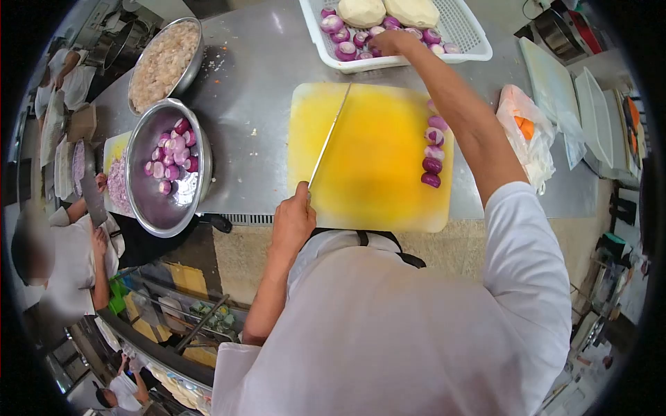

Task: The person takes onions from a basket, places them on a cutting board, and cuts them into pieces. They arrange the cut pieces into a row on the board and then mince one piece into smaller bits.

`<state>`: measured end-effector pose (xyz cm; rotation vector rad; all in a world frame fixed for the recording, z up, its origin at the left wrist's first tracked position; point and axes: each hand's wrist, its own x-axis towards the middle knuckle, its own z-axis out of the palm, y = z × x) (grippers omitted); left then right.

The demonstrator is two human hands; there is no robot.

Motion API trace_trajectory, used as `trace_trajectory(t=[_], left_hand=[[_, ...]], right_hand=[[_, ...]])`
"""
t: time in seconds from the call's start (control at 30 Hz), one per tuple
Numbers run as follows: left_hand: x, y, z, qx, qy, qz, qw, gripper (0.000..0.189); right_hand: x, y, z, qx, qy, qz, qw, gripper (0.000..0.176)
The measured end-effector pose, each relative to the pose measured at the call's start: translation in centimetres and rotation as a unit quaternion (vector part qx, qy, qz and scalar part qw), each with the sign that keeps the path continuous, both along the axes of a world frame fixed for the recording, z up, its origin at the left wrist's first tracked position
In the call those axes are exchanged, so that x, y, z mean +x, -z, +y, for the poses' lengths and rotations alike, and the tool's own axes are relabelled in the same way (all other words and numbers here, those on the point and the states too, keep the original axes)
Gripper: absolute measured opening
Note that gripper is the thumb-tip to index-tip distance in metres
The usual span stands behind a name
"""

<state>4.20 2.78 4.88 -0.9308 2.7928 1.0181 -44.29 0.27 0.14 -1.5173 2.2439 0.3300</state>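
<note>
My left hand (292, 220) is closed round the handle of a knife (328, 142), whose long narrow blade points away from me over the left part of a yellow cutting board (371, 159). Along the board's right edge, several peeled red onions (434, 136) stand in a row. My right hand (394, 44) reaches into a white plastic basket (475, 43) among more peeled red onions (345, 50). Its fingers bend downward, and what they grip, if anything, is hidden. Two large pale peeled vegetables (388, 12) lie at the basket's back.
Left of the board stands a metal bowl (201, 163) with peeled onions inside. Behind it, another bowl (198, 59) holds pale chopped food. A co-worker (76, 256) holds a cleaver (93, 197) beside chopped onion (118, 184). A plastic bag (525, 132) lies at the right.
</note>
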Motion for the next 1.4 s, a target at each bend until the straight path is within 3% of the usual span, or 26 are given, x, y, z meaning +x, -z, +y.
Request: trace_trajectory(t=[0.13,0.2,0.27,0.33,0.4,0.47,0.53,0.67,0.73,0.77,0.83,0.93,1.03,1.27,1.33,1.4], left_hand=[[0.2,0.3,0.0,0.006,-0.009,0.012,1.000,0.029],[0.4,0.2,0.0,0.012,-0.011,0.025,1.000,0.030],[0.5,0.9,-0.2,0.010,-0.017,0.028,0.999,0.032],[0.7,1.2,-0.5,0.007,-0.017,0.029,0.999,0.034],[0.6,1.3,-1.0,0.015,-0.018,0.032,0.999,0.034],[0.0,0.1,-1.3,0.025,-0.009,0.010,1.000,0.031],[-0.4,-1.0,-1.6,0.051,-0.004,-0.015,0.999,0.027],[0.1,-2.5,-1.7,0.081,-0.004,-0.010,0.997,0.032],[0.7,-4.3,-1.1,0.076,0.022,-0.018,0.997,0.028],[0.9,-5.4,-0.9,0.071,0.045,-0.023,0.996,0.024],[1.6,-7.2,-0.5,0.072,0.065,-0.046,0.994,0.026],[2.9,-8.0,0.0,0.069,0.103,-0.082,0.989,0.029],[3.1,-7.2,0.1,0.062,0.128,-0.093,0.985,0.029],[-3.2,0.1,0.4,0.060,0.135,0.023,0.989,0.028],[-3.9,-0.4,-0.2,0.070,0.124,0.029,0.989,0.028],[-3.1,-0.8,-0.6,0.050,0.109,0.039,0.992,0.024]], right_hand=[[1.1,-2.2,0.9,-0.025,0.008,0.014,1.000,0.053],[1.4,-5.1,3.1,-0.161,0.138,-0.115,0.970,0.055],[3.0,-7.3,6.2,-0.393,0.169,-0.098,0.899,0.059],[7.9,-10.1,9.8,-0.460,0.153,-0.001,0.875,0.060],[14.5,-8.2,12.9,-0.553,0.097,-0.043,0.826,0.050],[21.4,-4.2,14.6,-0.476,0.176,-0.190,0.840,0.055],[27.4,-1.6,15.2,-0.437,0.163,-0.168,0.868,0.056],[30.5,1.4,16.1,-0.459,0.163,-0.153,0.860,0.058],[30.8,-0.5,16.5,-0.507,0.195,-0.138,0.828,0.043],[30.9,-0.3,16.6,-0.508,0.199,-0.138,0.826,0.043],[30.8,0.3,16.5,-0.506,0.206,-0.143,0.825,0.023],[31.1,1.0,15.8,-0.476,0.227,-0.092,0.845,0.008],[31.3,1.3,15.6,-0.494,0.228,-0.088,0.834,0.005],[31.3,1.8,16.1,-0.509,0.213,-0.117,0.826,0.011],[32.2,1.7,16.3,-0.562,0.223,-0.154,0.782,0.022],[32.5,1.7,16.4,-0.517,0.214,-0.192,0.806,0.027]])
